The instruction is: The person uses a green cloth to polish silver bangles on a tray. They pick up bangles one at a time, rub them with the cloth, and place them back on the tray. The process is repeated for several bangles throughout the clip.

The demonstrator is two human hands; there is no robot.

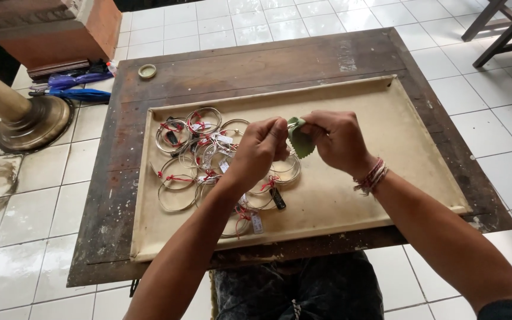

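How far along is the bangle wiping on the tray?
Done: cannot tell; no finished pile sits apart. In hand: the left hand and right hand pinch a green cloth around something thin, probably one bangle, above the tray. Left: a heap of tagged bangles with red ties lies on the tray's left half.

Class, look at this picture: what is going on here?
A person sits at a worn wooden table with a shallow beige tray on it. Both hands are raised over the tray: the right hand pinches a small green cloth, and the left hand meets it, holding something thin. A heap of silver bangles with red ties and tags lies on the tray's left half.
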